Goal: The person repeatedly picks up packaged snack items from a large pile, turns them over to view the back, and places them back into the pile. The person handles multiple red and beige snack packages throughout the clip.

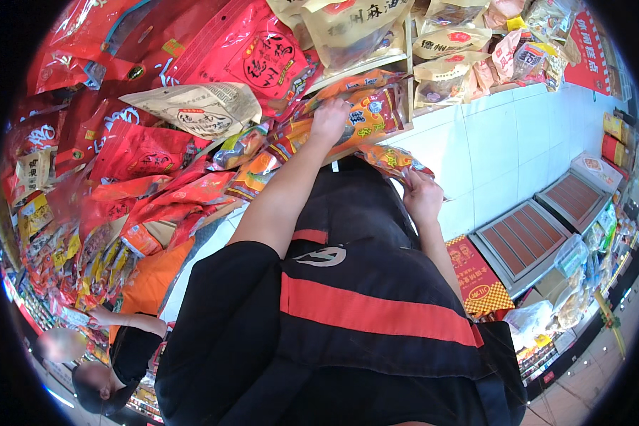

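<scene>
My left hand (330,121), its fingers curled down, is on the orange and brown plastic food packets (371,114) in the wooden display bin (408,101); whether it grips one cannot be told. Lower right, outside the bin's edge, my right hand (424,197) is closed on the end of a similar orange food packet (391,158). That packet hangs over the white tiled floor, close to my dark apron (362,213). Left of my left hand lie more orange packets (255,171) and a beige paper-look pouch (213,114).
Large red food bags (245,58) fill the display to the left. Beige pouches (450,74) stand in compartments at the upper right. A case with brown-slatted panels (524,237) and a red box (476,277) stand right. A person (133,346) reaches toward the goods at lower left.
</scene>
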A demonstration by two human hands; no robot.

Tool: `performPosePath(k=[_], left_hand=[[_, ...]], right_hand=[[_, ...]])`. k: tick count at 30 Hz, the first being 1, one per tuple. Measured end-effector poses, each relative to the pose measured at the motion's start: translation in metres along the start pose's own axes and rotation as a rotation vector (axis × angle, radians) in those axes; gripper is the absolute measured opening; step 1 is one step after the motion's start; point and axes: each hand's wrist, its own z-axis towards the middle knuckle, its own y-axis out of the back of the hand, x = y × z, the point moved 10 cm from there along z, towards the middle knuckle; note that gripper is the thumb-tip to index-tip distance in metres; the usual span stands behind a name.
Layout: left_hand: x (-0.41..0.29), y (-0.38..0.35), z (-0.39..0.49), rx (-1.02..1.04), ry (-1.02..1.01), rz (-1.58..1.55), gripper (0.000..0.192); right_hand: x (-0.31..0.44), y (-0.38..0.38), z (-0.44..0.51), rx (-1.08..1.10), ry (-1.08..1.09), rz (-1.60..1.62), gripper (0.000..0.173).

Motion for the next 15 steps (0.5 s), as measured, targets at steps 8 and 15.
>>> performPosePath(k=[8, 15], left_hand=[[0.016, -0.024, 0.013, 0.049, 0.109, -0.094, 0.026], [-0.002, -0.029, 0.019, 0.259, 0.035, 0.036, 0.019]], right_hand=[[0.029, -0.008, 0.036, 0.079, 0.193, -0.007, 0.012], [0.057, -0.023, 0.031, 0.174, 0.278, 0.025, 0.02]])
